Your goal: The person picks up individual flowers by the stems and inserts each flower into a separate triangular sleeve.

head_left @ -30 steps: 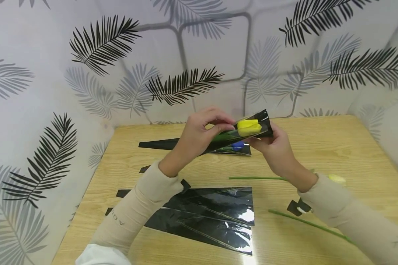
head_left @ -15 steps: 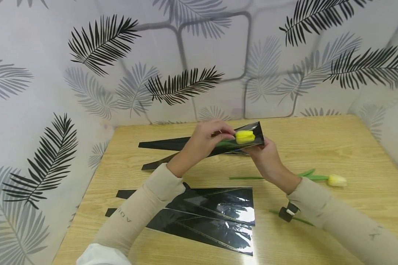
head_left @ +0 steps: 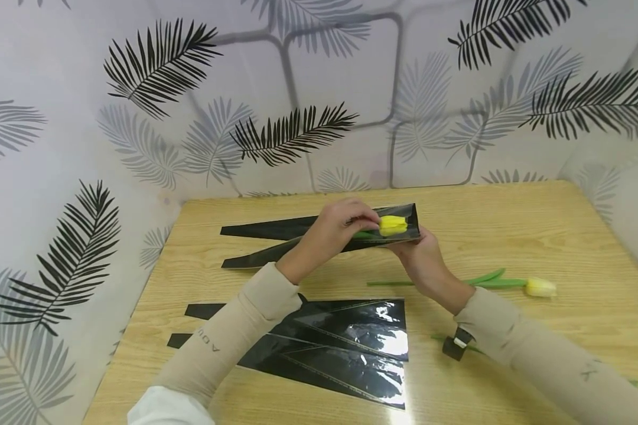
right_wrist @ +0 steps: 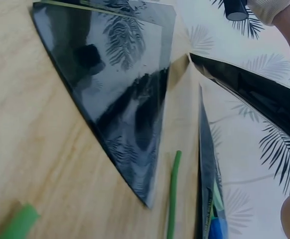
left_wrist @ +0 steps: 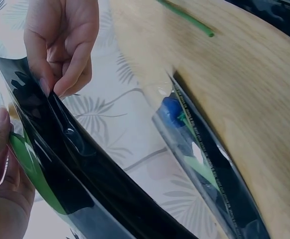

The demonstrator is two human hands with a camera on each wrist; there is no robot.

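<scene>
A yellow tulip [head_left: 393,225] lies inside a tapered black flower sleeve [head_left: 410,217] with a clear front, lifted above the back of the table. My left hand [head_left: 340,230] pinches the tulip just below its bloom, fingertips at the sleeve's mouth. From the near right, my right hand [head_left: 422,260] grips the sleeve's wide end; in the left wrist view, its thumb and finger pinch the black edge. Green leaf [left_wrist: 28,154] shows beside the left fingers in that view. The tulip's lower stem is hidden inside the sleeve.
Behind the hands lies another sleeve [head_left: 266,229] with a blue flower [left_wrist: 172,110]. Two black sleeves [head_left: 345,324] overlap at the table's front. A pale yellow tulip [head_left: 539,288] lies at right; another green stem [head_left: 475,349] is partly under the right forearm. A patterned wall backs the table.
Both hands have lowered the sleeve and tulip toward the table, and the right hand has shifted left. The bloom sits slightly lower in view, and the sleeve is more level.
</scene>
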